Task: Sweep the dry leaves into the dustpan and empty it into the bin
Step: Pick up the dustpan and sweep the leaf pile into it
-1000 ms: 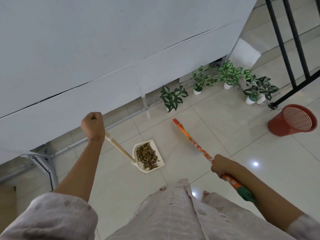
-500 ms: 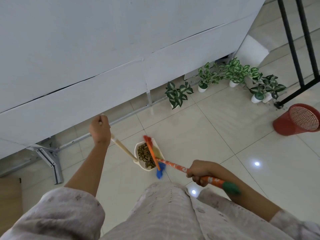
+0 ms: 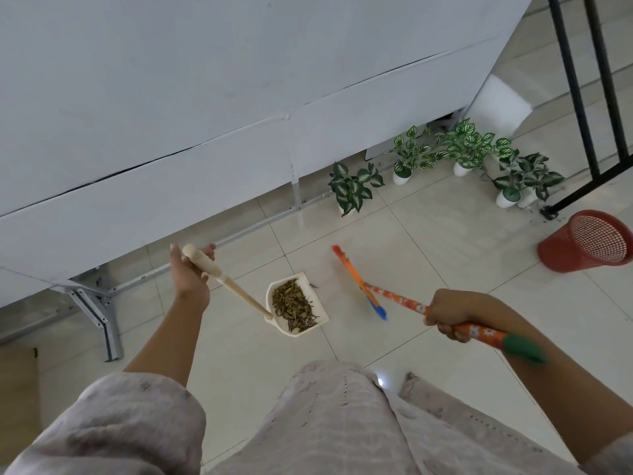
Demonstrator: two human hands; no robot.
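Right hand (image 3: 447, 311) wraps the broom handle (image 3: 400, 301), orange floral print, green cap at the near end. Fingers curled tight around it. Broom head (image 3: 359, 284) orange and blue, on the tile just right of the dustpan, not touching it.

Left hand (image 3: 186, 274) holds the top of the dustpan handle (image 3: 227, 284), pale wood with a rounded knob; thumb and fingers look loosely curled around it, handle tilted down toward the pan.

Dustpan (image 3: 320, 318) cream plastic, flat on the floor tiles (image 3: 445, 241), centre frame. Inside: pile of dry leaves (image 3: 294, 305), brown, curled, filling most of the pan. One small bit on the tile by the far rim.

Bin (image 3: 585, 241) red mesh plastic, far right, tipped toward camera; contents unclear. Well apart from the dustpan.

Four potted plants (image 3: 354, 186) along the white wall (image 3: 239, 97) beyond. Black railing (image 3: 582, 97) top right.
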